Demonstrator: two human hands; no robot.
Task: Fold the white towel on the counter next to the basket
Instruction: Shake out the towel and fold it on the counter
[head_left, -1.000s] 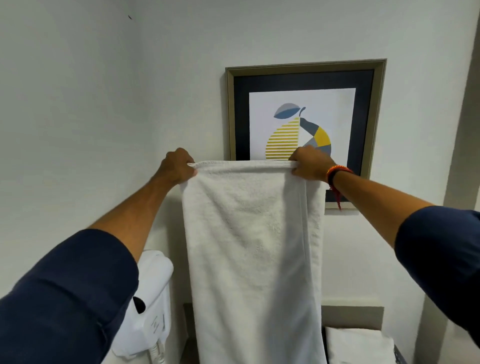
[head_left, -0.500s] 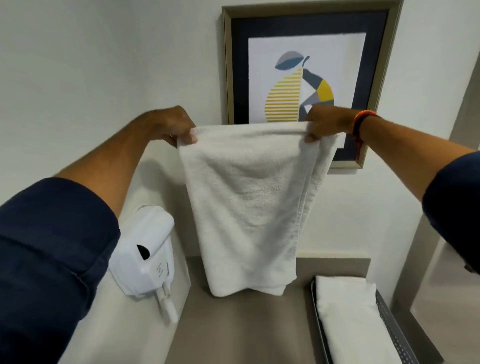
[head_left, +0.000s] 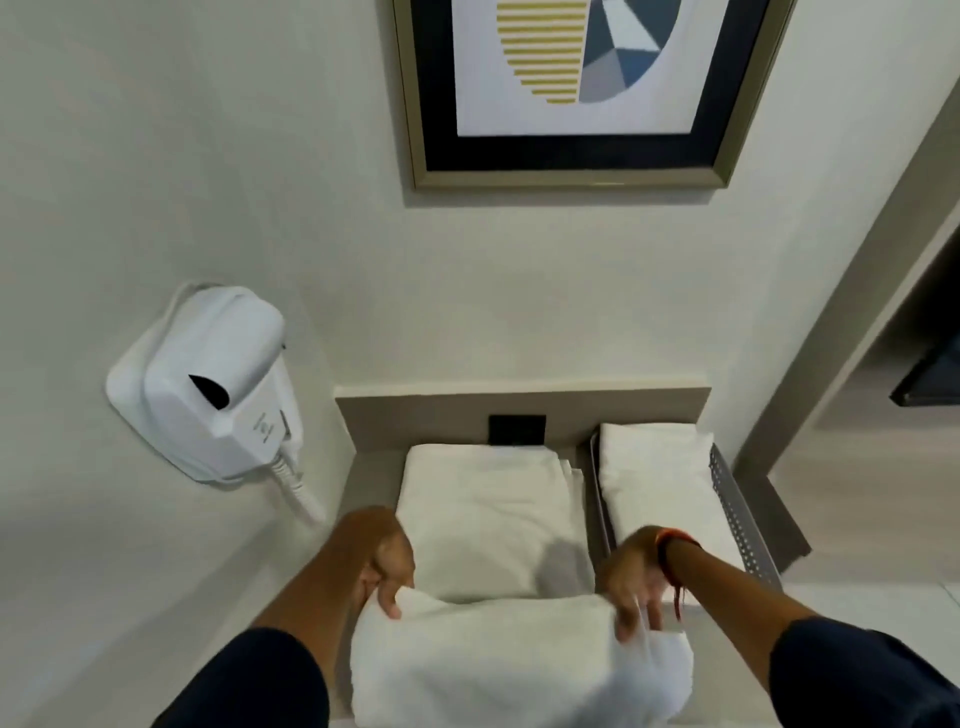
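Towel (head_left: 493, 525) lies on the counter (head_left: 363, 483), far half flat against the back ledge, near half lifted and doubled toward the camera. Left hand (head_left: 387, 566) grip clamped on the near-left towel edge, fingers curled over it. Right hand (head_left: 631, 577) grip clamped on the near-right edge; motion blur there, finger detail unclear. Basket (head_left: 737, 514) sits just right of the towel, second folded towel (head_left: 660, 478) inside. Hair dryer (head_left: 208, 384) on the left wall, framed print (head_left: 571, 88) above.
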